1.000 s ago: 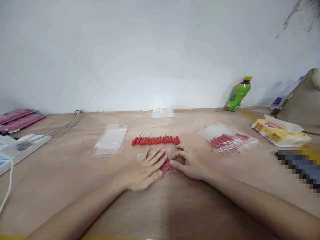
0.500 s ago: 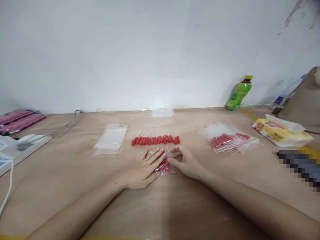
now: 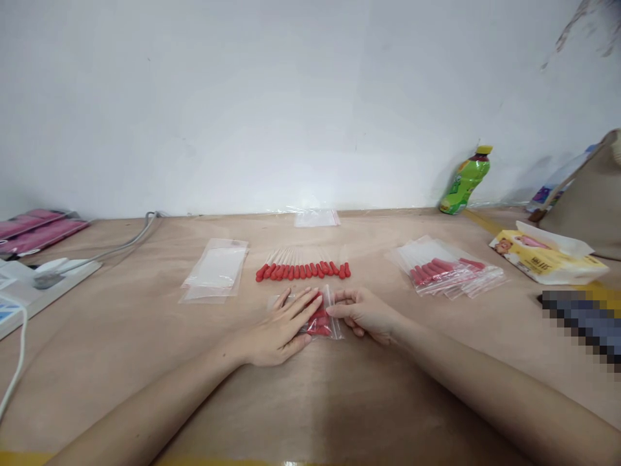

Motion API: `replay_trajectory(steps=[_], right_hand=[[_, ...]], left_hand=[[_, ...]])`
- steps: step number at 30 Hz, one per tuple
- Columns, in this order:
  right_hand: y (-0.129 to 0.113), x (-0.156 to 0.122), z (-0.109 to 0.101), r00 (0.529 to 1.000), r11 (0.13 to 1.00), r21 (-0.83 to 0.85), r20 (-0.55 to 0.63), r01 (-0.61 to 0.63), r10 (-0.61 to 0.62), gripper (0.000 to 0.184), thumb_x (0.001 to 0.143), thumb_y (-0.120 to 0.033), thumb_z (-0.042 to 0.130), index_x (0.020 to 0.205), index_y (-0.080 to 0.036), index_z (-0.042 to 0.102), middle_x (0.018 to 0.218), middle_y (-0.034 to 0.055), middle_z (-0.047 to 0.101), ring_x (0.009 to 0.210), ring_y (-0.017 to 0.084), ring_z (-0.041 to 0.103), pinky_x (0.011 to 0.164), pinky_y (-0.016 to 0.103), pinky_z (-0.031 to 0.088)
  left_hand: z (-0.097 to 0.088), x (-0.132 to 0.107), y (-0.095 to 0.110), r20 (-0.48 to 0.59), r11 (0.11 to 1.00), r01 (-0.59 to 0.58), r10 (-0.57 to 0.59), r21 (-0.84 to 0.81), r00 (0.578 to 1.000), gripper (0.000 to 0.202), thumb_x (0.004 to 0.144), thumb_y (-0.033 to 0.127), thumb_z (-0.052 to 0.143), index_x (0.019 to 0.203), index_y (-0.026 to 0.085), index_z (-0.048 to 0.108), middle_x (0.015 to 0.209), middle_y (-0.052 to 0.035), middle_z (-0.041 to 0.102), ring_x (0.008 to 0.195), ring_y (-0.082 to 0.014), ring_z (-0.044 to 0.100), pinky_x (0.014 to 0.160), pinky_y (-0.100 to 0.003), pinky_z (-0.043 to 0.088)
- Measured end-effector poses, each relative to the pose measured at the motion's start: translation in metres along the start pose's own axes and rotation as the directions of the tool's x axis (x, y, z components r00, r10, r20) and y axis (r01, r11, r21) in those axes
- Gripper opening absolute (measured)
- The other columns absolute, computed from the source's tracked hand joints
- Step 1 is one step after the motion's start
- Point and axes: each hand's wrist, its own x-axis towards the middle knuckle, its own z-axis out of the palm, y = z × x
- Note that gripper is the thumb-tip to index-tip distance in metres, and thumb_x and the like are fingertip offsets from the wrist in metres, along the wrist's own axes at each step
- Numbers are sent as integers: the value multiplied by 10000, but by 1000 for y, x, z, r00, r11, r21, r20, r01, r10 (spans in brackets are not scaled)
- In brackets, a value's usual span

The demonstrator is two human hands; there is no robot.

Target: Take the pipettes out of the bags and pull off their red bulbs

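Right grip (image 3: 361,315) touching bag (image 3: 336,329) edge; yellow pack (image 3: 557,262) lettering perhaps Chinese, blurred.

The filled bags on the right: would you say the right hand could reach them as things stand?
Probably yes: nothing visible stands between the right hand and the filled bags, though it is at the edge of the clear bag under the left hand and would likely leave that first.

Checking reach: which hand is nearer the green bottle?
Right. The right hand is nearer, left of the green bottle; the left hand, flat on a clear bag, is farther left.
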Motion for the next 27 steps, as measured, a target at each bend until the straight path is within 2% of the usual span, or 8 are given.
replay_trajectory(steps=[5,8,10,13,16,19,23,27], right_hand=[[4,2,1,998,999,-46,-63,11,-14,44,806,-200,493,829,-164,482,468,-79,465,347,42,411,266,120,292],[7,4,-1,998,998,-47,-57,36,-39,90,835,-198,436,923,-182,446,508,-79,486,354,49,455,280,126,348],[10,4,-2,993,992,-67,-49,103,-106,160,823,-196,462,976,-198,417,523,-93,481,357,46,459,297,130,378],[11,2,-3,984,979,-113,-28,171,-176,213,771,-206,544,946,-197,424,560,-99,488,362,35,449,298,128,373],[11,2,-2,984,973,-154,-17,174,-178,185,747,-221,567,895,-181,462,565,-94,497,348,27,426,284,126,335],[13,4,-1,981,964,-186,-15,190,-196,84,764,-198,525,835,-170,489,495,-98,469,330,30,400,282,127,315],[16,6,-3,980,967,-167,-22,193,-200,27,767,-183,506,791,-170,508,412,-102,437,330,43,409,304,127,321],[14,5,-6,988,981,-123,-3,151,-153,112,746,-142,490,844,-161,542,407,-90,484,331,48,447,326,129,337]], left_hand=[[1,0,-1,16,999,36,-36,-8,999,638,906,339,327,1397,227,-65,1474,-65,-34,1352,-240,-31,1092,-508,55],[1,-1,-2,19,999,45,-45,-22,999,612,911,366,316,1401,235,-24,1475,-74,-24,1351,-253,-23,1083,-528,67],[0,-1,-2,11,999,37,-36,-27,999,599,910,381,321,1402,245,8,1477,-73,0,1352,-258,-11,1078,-539,70],[-4,3,0,-54,999,34,-36,-41,998,571,907,379,338,1401,258,77,1478,-62,73,1355,-248,33,1085,-517,105],[-6,12,3,-165,996,27,-40,-81,985,479,920,312,317,1381,266,194,1459,-51,179,1340,-206,163,1079,-422,232],[-3,23,2,-267,996,-30,7,-81,964,412,915,232,317,1325,264,338,1389,-59,320,1271,-178,318,1027,-356,336],[2,33,-4,-376,990,-144,132,-3,917,344,892,173,357,1191,238,514,1258,-70,459,1171,-168,426,959,-331,401],[1,34,-8,-382,974,-202,226,103,896,270,896,200,388,1026,246,621,1175,-54,531,1097,-174,485,907,-330,432]])
